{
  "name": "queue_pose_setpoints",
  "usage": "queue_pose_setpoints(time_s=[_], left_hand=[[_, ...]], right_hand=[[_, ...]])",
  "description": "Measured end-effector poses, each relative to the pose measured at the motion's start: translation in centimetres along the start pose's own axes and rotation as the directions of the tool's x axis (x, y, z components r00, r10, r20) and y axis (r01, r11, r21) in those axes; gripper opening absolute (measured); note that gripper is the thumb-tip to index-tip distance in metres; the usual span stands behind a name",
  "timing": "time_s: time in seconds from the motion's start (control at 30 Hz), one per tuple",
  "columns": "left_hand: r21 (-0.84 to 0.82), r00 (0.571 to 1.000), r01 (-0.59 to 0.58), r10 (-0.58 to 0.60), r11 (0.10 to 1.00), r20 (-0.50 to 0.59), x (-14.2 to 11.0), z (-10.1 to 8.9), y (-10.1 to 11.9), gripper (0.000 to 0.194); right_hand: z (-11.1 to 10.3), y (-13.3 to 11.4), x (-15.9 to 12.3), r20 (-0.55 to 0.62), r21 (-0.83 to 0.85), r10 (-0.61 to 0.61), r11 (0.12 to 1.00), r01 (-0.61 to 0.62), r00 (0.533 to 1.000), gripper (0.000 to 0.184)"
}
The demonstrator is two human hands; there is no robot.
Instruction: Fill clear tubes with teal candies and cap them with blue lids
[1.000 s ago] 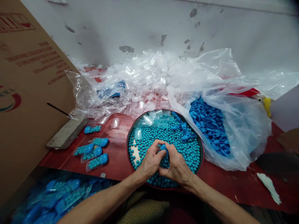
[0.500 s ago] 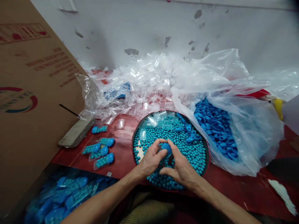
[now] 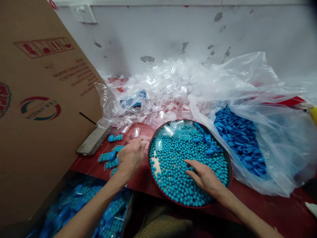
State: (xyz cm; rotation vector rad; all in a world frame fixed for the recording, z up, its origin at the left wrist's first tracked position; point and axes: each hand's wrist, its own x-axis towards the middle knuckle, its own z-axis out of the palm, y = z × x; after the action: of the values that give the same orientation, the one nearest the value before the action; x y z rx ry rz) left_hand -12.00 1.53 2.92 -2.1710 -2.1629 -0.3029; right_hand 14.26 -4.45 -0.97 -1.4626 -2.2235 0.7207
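Note:
My left hand (image 3: 131,157) is at the left of a round tray (image 3: 230,168), beside several clear tubes filled with teal balls and capped in blue (image 3: 107,156). Motion smears its fingers, so whether it holds anything does not show. Over the tray is my right hand (image 3: 205,175), thumb and fingers apart with nothing between them. Small teal balls (image 3: 173,178) cover most of the tray floor. Along the tray's far side lie clear plastic sleeves (image 3: 169,131) and a few loose blue caps (image 3: 210,151).
An open plastic bag (image 3: 284,148) of blue caps (image 3: 237,138) stands at the right. Clear sleeves (image 3: 160,82) are heaped against the wall. A large cardboard box (image 3: 49,132) and a grey block (image 3: 92,142) flank the left. Below the table edge lie many filled tubes (image 3: 74,205).
My hands were together over the tray around a blue-capped tube and have come apart. The left hand has moved left towards the filled tubes; the right has opened. The view has turned left.

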Motion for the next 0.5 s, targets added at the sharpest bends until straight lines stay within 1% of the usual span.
queue_pose_setpoints(time_s=[0.07, 0.13, 0.2, 0.3, 0.4, 0.5], left_hand=[[0.039, 0.983, -0.114, 0.107, 0.993, 0.149, 0.9, 0.7, 2.6, 0.035], [0.078, 0.957, -0.192, 0.169, 0.978, 0.236, 1.7, 1.5, 4.5, 0.034], [0.086, 0.943, -0.234, 0.205, 0.968, 0.262, 2.3, 2.0, 5.4, 0.03], [0.067, 0.912, -0.324, 0.292, 0.944, 0.287, 2.8, 2.6, 5.8, 0.024], [0.057, 0.878, -0.395, 0.358, 0.917, 0.319, 3.0, 3.1, 6.2, 0.022], [0.041, 0.84, -0.454, 0.413, 0.89, 0.351, 3.0, 3.4, 6.8, 0.021]], right_hand=[[-0.5, 0.4, -0.1, -0.016, -0.008, 0.017, 1.0, -0.017, 1.0, 0.032], [-1.3, 1.0, -0.3, -0.055, -0.007, 0.049, 0.999, -0.049, 0.997, 0.031], [-2.4, 1.7, -0.6, -0.111, 0.011, 0.094, 0.996, -0.093, 0.989, 0.03], [-3.7, 3.0, -1.1, -0.163, 0.064, 0.175, 0.984, -0.167, 0.971, 0.03], [-4.2, 4.0, -1.5, -0.164, 0.107, 0.234, 0.97, -0.219, 0.958, 0.031], [-4.2, 4.6, -1.6, -0.162, 0.134, 0.251, 0.964, -0.23, 0.954, 0.032]])
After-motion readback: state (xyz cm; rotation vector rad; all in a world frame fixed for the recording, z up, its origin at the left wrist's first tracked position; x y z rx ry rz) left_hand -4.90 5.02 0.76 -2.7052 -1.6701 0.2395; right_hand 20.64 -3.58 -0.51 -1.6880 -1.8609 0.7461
